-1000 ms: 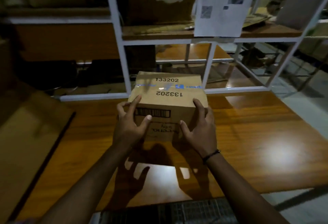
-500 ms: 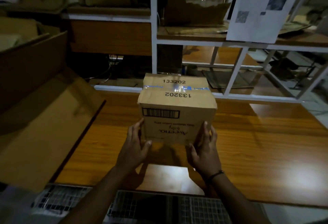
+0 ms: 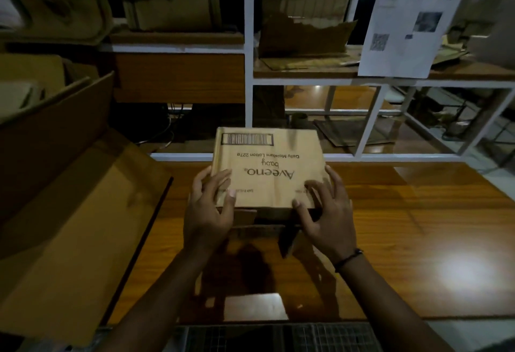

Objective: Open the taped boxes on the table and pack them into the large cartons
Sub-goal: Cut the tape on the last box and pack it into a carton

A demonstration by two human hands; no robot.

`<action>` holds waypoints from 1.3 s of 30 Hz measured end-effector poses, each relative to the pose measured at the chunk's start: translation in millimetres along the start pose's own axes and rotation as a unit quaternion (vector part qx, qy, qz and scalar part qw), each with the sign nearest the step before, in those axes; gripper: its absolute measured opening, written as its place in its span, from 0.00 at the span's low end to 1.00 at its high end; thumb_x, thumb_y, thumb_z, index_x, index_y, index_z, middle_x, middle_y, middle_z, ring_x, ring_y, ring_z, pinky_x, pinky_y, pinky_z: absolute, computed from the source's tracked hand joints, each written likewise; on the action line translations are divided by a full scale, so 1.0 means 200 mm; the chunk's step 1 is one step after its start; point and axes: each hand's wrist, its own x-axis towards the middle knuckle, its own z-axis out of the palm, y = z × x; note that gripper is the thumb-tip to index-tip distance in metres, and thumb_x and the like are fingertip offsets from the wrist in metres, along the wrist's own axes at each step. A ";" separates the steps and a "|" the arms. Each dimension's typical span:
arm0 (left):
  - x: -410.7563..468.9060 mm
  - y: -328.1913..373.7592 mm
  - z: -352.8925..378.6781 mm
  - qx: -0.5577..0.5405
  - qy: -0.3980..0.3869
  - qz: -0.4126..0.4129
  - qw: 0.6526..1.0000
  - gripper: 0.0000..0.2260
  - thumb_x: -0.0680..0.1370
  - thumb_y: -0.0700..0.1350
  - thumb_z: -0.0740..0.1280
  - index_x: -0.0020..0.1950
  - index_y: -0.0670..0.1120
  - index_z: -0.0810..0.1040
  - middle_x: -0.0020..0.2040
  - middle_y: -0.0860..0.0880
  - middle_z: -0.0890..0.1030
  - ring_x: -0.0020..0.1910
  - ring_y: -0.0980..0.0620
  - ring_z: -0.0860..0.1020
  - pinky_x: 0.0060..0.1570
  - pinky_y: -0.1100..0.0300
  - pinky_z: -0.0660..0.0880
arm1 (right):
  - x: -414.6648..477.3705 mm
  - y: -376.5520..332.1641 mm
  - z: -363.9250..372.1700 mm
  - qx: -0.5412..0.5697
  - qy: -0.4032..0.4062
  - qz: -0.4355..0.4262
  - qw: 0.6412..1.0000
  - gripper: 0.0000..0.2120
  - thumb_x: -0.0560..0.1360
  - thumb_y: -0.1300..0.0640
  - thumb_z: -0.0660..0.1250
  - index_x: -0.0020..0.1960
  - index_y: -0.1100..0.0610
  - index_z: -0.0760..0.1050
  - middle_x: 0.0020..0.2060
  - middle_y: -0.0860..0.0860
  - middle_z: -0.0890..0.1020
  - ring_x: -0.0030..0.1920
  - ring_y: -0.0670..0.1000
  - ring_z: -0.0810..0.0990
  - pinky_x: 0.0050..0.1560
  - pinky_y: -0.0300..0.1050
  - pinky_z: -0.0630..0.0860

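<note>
Grip two-handed: left hand [image 3: 207, 212] and right hand [image 3: 324, 213] round the near corners of the Aveeno box [image 3: 267, 167], fingers spread

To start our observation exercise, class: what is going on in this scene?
A person grips a small brown cardboard box printed with lotion branding, left hand at one near corner, right hand at the other, over a glossy wooden table. Its barcode side faces up; no tape shows. A large open brown carton waits at the left.
</note>
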 end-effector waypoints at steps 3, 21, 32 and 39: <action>0.00 -0.02 -0.01 0.062 -0.018 0.022 0.998 0.15 0.83 0.51 0.64 0.70 0.59 0.75 0.69 0.59 0.71 0.68 0.51 0.69 0.58 0.46 0.78 | 0.01 -0.03 0.05 0.003 0.005 0.023 1.000 0.21 0.78 0.35 0.59 0.59 0.49 0.76 0.71 0.50 0.70 0.68 0.54 0.71 0.60 0.61 0.73; -0.27 -0.14 -0.08 0.016 -0.019 -0.022 0.999 0.37 0.82 0.47 0.67 0.83 0.61 0.48 0.66 0.44 0.80 0.46 0.46 0.84 0.30 0.72 0.74 | -0.28 -0.03 0.14 0.055 0.046 0.043 0.996 0.43 0.75 0.50 0.71 0.80 0.39 0.48 0.81 0.55 0.44 0.78 0.59 0.54 0.49 0.61 0.84; -0.04 0.30 -0.31 0.149 -0.015 -0.046 0.988 0.24 0.81 0.58 0.65 0.78 0.59 0.67 0.80 0.53 0.65 0.74 0.50 0.70 0.63 0.48 0.75 | 0.05 -0.37 -0.24 -0.083 0.012 0.064 0.994 0.18 0.77 0.41 0.67 0.64 0.46 0.75 0.71 0.50 0.65 0.56 0.52 0.77 0.43 0.52 0.82; 0.01 0.40 -0.24 0.285 -0.209 -0.110 0.929 0.25 0.82 0.65 0.56 0.78 0.59 0.65 0.83 0.49 0.55 0.78 0.40 0.63 0.72 0.43 0.64 | 0.10 -0.41 -0.24 -0.169 -0.204 0.114 0.958 0.24 0.80 0.35 0.56 0.71 0.45 0.70 0.74 0.51 0.67 0.70 0.57 0.69 0.65 0.56 0.73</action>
